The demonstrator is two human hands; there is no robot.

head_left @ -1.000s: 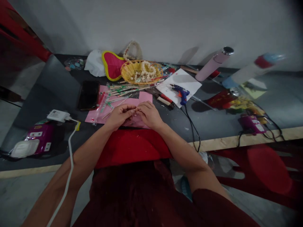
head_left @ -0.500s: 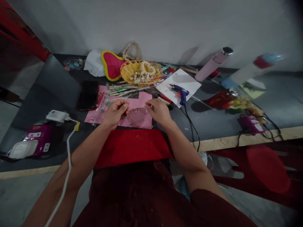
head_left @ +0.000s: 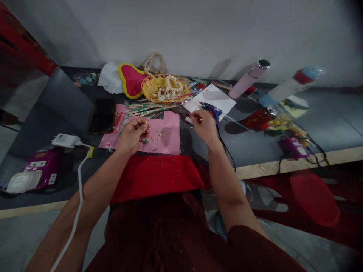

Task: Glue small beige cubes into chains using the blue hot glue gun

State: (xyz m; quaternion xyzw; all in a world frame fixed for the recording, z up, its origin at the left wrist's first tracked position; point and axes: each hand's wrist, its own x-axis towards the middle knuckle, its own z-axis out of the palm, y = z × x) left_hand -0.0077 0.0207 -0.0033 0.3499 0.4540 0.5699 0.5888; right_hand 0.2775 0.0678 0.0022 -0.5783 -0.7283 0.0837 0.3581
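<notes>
Evidently, the left hand (head_left: 134,132) grasps a small pale piece (head_left: 146,122) between thumb and forefinger, above the left half of the pink paper (head_left: 172,128). The right hand (head_left: 204,124) is off that paper's right side, fingers curled; whether they grip anything cannot be told. It partly covers the hot glue gun (head_left: 213,110).

Judged sound practice: hold the piece lightly by its edge and directly over the pink paper, so that a slip lands among the pale chips (head_left: 163,133) lying there. The right fingers should be kept off the gun's nozzle, as its heat cannot be judged by sight.

Surface: a dark table (head_left: 68,102), cluttered. Beyond the pink paper lie thin sticks (head_left: 144,109) and a wicker basket (head_left: 149,85); at its left edge, a smartphone (head_left: 103,115); well to its right, a pink flask (head_left: 249,79) and a red can (head_left: 256,120).

Room: plain grey wall (head_left: 184,34) behind the pink paper; red plastic stool (head_left: 314,198) below and right of it; dim light.
</notes>
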